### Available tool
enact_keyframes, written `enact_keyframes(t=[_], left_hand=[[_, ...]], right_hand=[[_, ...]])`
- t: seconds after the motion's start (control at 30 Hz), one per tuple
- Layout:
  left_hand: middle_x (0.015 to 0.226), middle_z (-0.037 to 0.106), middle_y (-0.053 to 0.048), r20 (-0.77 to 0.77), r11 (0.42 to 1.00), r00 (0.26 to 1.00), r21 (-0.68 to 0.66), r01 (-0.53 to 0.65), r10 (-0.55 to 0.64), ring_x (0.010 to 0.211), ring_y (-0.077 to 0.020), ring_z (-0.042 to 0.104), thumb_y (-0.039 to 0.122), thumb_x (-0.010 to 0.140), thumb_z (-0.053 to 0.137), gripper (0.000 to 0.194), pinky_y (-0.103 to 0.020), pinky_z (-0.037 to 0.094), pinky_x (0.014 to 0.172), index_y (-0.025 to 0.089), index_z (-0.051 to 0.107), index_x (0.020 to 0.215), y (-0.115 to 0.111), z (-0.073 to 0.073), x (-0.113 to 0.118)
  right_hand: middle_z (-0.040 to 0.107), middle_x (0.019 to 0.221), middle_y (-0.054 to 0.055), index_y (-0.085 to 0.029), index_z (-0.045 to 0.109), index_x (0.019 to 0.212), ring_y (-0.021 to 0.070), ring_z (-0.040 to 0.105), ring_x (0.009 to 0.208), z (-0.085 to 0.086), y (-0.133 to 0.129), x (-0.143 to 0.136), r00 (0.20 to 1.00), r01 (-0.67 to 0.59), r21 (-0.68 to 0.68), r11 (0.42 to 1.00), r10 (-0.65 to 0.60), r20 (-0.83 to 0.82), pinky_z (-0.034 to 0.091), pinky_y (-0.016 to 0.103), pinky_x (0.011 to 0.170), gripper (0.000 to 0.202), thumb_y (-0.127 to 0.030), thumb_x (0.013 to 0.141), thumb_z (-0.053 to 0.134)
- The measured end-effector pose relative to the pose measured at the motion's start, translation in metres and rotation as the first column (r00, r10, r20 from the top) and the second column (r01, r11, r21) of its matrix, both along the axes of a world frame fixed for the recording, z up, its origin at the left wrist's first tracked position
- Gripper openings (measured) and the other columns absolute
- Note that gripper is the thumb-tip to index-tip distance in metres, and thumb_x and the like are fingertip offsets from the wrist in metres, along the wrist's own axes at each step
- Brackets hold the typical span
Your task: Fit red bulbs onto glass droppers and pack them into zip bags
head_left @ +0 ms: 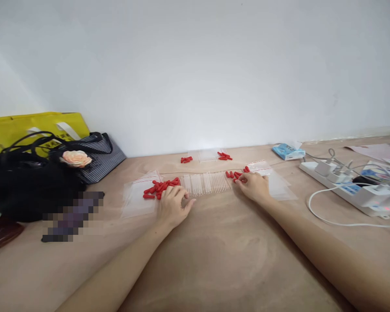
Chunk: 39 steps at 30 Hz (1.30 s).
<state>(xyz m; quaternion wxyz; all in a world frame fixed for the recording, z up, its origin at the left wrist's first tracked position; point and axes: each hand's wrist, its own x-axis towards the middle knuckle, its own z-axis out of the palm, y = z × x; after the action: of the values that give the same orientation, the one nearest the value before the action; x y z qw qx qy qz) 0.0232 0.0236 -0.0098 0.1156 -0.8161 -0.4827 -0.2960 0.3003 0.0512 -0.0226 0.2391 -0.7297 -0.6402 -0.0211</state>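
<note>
A row of thin whitish sticks (204,183) lies side by side on the wooden table (221,251). At its left end is a pile of small red pieces (159,187) on clear plastic bags (138,201); my left hand (174,206) rests against the pile's near edge, fingers bent and thumb apart, with nothing visible in it. At the right end, my right hand (254,186) touches a smaller red group (236,175), its fingertips pressed together; what they hold, if anything, is too small to make out. More clear bags (277,184) lie beyond that hand.
Farther back lie two small red groups (186,160) with clear sticks (208,156) between them. Bags (100,160) stand at left. A blue tissue pack (287,151) and a white power strip (351,190) with cables are at right. A wall (195,78) rises behind.
</note>
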Motion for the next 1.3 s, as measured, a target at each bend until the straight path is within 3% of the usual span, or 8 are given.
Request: enact_keyframes(t=[0.2,0.37,0.47,0.57,0.77,0.9,1.1,1.3], left_hand=[[0.082,0.061,-0.004,-0.044,0.988,0.988,0.051,-0.147,0.149,0.082,-0.0233,0.049,0.025,0.079,0.05,0.012,-0.036,0.037,0.074,0.02,0.061,0.077,0.021,0.021,-0.027],[0.086,0.06,-0.004,-0.154,0.998,0.988,-0.065,0.02,-0.03,0.083,-0.0205,0.05,0.025,0.081,0.049,0.016,-0.034,0.038,0.075,0.02,0.064,0.08,0.033,0.029,-0.042],[0.087,0.06,-0.003,-0.24,0.988,0.961,-0.108,0.113,-0.136,0.084,-0.02,0.05,0.028,0.08,0.052,0.014,-0.035,0.038,0.076,0.022,0.065,0.083,0.036,0.024,-0.044],[0.087,0.059,-0.004,-0.271,0.986,0.951,-0.114,0.122,-0.149,0.084,-0.0204,0.05,0.027,0.079,0.055,0.013,-0.036,0.039,0.075,0.023,0.066,0.084,0.039,0.018,-0.043],[0.085,0.058,-0.003,-0.068,0.967,0.976,-0.167,0.194,-0.208,0.08,-0.0183,0.052,0.021,0.08,0.051,0.013,-0.034,0.042,0.074,0.021,0.064,0.08,0.035,0.026,-0.036],[0.086,0.058,-0.003,0.131,0.911,0.945,-0.254,0.325,-0.301,0.077,-0.015,0.054,0.018,0.081,0.047,0.014,-0.029,0.044,0.071,0.019,0.06,0.085,0.02,0.033,-0.018],[0.091,0.061,-0.004,0.195,0.794,0.865,-0.342,0.502,-0.462,0.083,-0.0141,0.057,0.014,0.083,0.042,0.019,-0.028,0.046,0.075,0.019,0.059,0.09,-0.003,0.012,0.004],[0.092,0.061,-0.005,0.275,0.788,0.844,-0.31,0.531,-0.461,0.083,-0.0148,0.058,0.008,0.076,0.043,0.019,-0.029,0.047,0.073,0.018,0.057,0.082,-0.008,-0.002,0.001]], right_hand=[[0.062,0.09,0.005,-0.023,0.062,0.081,0.0225,0.05,0.09,-0.003,0.009,0.002,1.0,-0.015,-0.008,1.0,0.016,0.027,0.027,0.035,0.074,0.02,-0.036,0.077,0.048],[0.062,0.09,0.005,-0.022,0.062,0.08,0.0223,0.051,0.091,0.003,0.01,-0.008,0.998,-0.055,-0.02,0.998,0.056,0.017,0.028,0.037,0.076,0.024,-0.04,0.077,0.046],[0.063,0.086,0.007,-0.02,0.063,0.074,0.0236,0.054,0.088,0.01,0.009,-0.024,1.0,-0.023,-0.12,0.992,0.025,0.017,0.029,0.04,0.078,0.028,-0.041,0.077,0.044],[0.064,0.084,0.009,-0.018,0.064,0.073,0.0256,0.056,0.085,0.015,0.011,-0.037,0.999,0.054,-0.243,0.968,-0.051,0.019,0.029,0.044,0.081,0.031,-0.042,0.077,0.044],[0.065,0.085,0.011,-0.018,0.064,0.078,0.0261,0.058,0.088,0.018,0.018,-0.045,0.995,0.103,-0.328,0.939,-0.097,0.036,0.03,0.045,0.083,0.027,-0.036,0.077,0.044],[0.064,0.09,0.014,-0.015,0.062,0.086,0.026,0.058,0.089,0.018,0.022,-0.047,0.993,0.116,-0.331,0.936,-0.104,0.056,0.03,0.045,0.084,0.024,-0.027,0.076,0.044],[0.064,0.09,0.014,-0.014,0.063,0.085,0.025,0.057,0.091,0.021,0.022,-0.051,0.992,0.111,-0.329,0.938,-0.086,0.089,0.026,0.045,0.086,0.024,-0.02,0.079,0.041],[0.06,0.1,0.017,-0.011,0.06,0.09,0.0287,0.051,0.098,0.024,0.002,-0.038,0.991,0.038,-0.284,0.958,0.001,0.135,0.031,0.042,0.083,0.029,-0.027,0.083,0.037]])
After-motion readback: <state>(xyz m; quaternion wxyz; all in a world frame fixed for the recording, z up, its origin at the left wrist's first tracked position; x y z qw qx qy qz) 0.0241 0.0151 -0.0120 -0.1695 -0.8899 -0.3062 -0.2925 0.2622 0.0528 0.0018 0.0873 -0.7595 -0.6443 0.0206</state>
